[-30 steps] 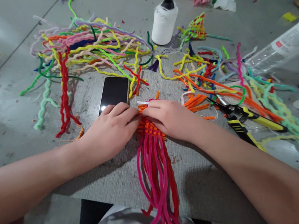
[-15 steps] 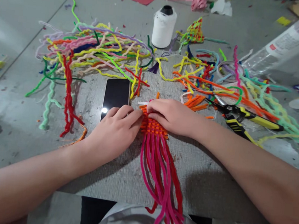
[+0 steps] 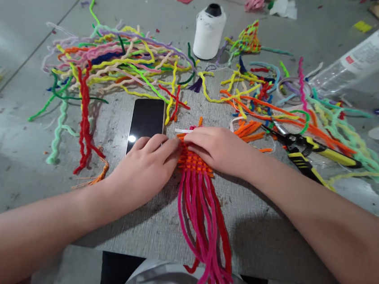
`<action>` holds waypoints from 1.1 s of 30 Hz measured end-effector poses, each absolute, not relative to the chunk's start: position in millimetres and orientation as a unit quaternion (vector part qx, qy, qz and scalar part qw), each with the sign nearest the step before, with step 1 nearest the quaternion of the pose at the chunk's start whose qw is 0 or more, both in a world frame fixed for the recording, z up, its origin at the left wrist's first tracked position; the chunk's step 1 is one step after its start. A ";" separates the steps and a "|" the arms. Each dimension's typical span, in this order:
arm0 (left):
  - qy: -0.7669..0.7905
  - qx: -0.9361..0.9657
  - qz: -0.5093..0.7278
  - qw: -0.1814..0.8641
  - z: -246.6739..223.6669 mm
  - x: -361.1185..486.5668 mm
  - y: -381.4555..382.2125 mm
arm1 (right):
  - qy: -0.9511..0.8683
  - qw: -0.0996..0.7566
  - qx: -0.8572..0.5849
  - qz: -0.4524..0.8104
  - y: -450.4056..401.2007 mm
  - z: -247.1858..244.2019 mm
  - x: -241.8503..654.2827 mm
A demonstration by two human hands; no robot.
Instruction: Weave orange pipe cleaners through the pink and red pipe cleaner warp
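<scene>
A woven patch (image 3: 195,164) of orange and pink-red fuzzy strands lies on the grey table, its long pink and red ends (image 3: 212,234) hanging over the front edge. My left hand (image 3: 150,162) is closed at the patch's left edge, fingertips pinching it beside the phone (image 3: 147,121). Across the upper part lies my right hand (image 3: 220,150), fingers curled over and gripping the weave; its fingertips partly hide it. A thin white strip (image 3: 183,131) sticks out to the left above the patch.
Behind are a heap of colourful strands (image 3: 116,64) and a white thread spool (image 3: 209,33). To the right lie yellow-black pliers (image 3: 305,149), orange strands (image 3: 248,129), pale green strands (image 3: 352,136) and a clear plastic tube (image 3: 360,65). Red strands (image 3: 85,122) lie at the left.
The fingers of my right hand have shifted slightly left over the top of the patch. My left hand stays nearly where it was, and the view has moved a little.
</scene>
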State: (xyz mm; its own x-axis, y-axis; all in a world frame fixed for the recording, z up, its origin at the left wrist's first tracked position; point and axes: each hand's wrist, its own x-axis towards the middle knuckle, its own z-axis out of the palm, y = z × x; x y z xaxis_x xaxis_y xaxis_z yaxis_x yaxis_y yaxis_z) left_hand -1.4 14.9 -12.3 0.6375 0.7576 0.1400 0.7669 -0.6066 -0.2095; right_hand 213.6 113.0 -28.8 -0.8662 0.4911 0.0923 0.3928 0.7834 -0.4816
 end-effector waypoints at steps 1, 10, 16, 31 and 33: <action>-0.428 -0.896 -0.018 0.120 -12.4 -1.8 15.2 | -0.935 0.110 -0.241 0.236 113.1 -28.9 213.2; -0.438 -0.892 -0.013 0.109 -11.1 -1.6 15.8 | -0.929 0.104 -0.260 0.241 111.5 -26.7 211.2; -0.438 -0.893 -0.012 0.102 -10.5 -1.0 15.2 | -0.930 0.104 -0.257 0.241 111.0 -26.7 212.0; -0.426 -0.897 -0.019 0.119 -12.3 -3.3 15.0 | -0.919 0.098 -0.276 0.265 111.8 -25.5 210.9; -0.437 -0.891 -0.021 0.125 -11.5 -2.7 14.4 | -0.915 0.099 -0.281 0.271 112.0 -25.2 210.8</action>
State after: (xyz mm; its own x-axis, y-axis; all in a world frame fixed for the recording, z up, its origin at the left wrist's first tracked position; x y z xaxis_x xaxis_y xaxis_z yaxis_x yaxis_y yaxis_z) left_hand -2.7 14.4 -11.5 0.6179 0.7722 0.1477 0.7830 -0.5875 -0.2043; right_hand 210.8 112.0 -25.2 -0.8223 0.5682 0.0298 0.4606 0.6954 -0.5515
